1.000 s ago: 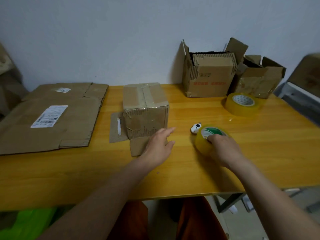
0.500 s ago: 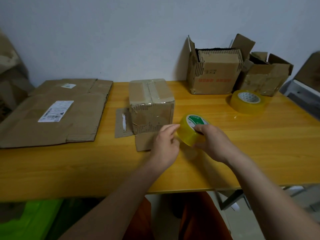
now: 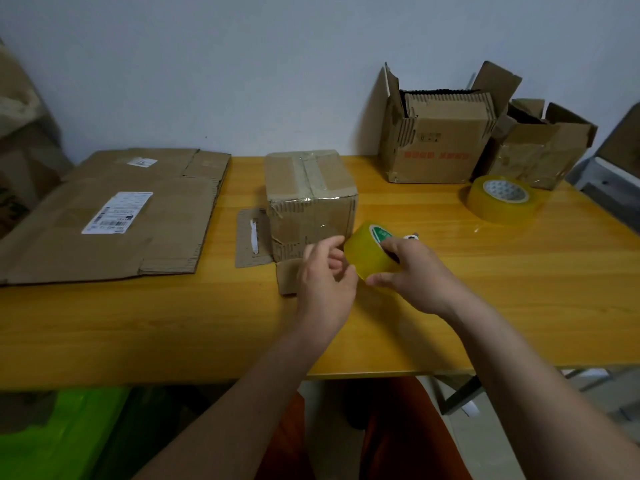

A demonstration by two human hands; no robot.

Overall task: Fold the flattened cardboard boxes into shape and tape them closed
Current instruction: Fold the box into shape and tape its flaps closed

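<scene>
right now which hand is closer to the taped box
Left. The left hand is right at the front of the taped box; the right hand holds the tape roll beside it.

From my feed you mostly get two bare forearms, no sleeves anywhere in shot, no watch or rings that I can spot. The left hand (image 3: 325,271) and right hand (image 3: 414,275) are both bare too. Down below the table edge there's orange trousers (image 3: 391,431) on both legs.
</scene>
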